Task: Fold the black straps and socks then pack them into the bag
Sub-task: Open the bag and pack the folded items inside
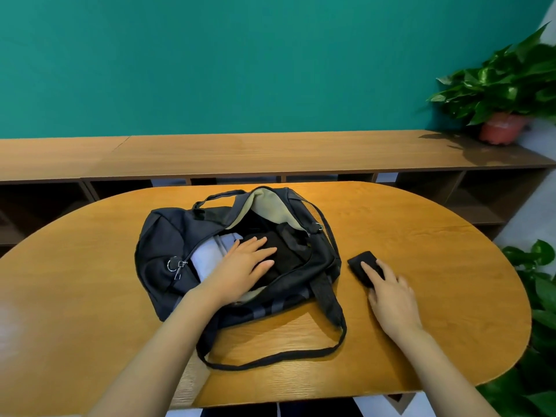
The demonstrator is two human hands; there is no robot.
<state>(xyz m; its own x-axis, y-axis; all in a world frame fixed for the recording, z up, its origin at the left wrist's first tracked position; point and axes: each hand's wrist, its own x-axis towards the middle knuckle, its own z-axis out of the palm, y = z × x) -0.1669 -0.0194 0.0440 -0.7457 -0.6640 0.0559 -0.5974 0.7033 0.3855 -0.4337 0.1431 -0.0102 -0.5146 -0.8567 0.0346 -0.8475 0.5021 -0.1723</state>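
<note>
An open dark navy bag (168,236) lies on the oval wooden table (421,242), its beige lining showing at the far side. My left hand (240,263) reaches into the opening and lies flat, fingers straight, on a black folded item (282,251) inside. A white cloth (207,251) shows in the bag beside that hand. To the right of the bag a small folded black piece (359,263) lies on the table. My right hand (391,296) rests on its near end with fingers extended.
The bag's long shoulder strap (270,356) loops across the table toward me. A low wooden shelf unit (270,152) runs behind the table below a teal wall. A potted plant (502,91) stands at its right end, more leaves (541,296) at the right edge.
</note>
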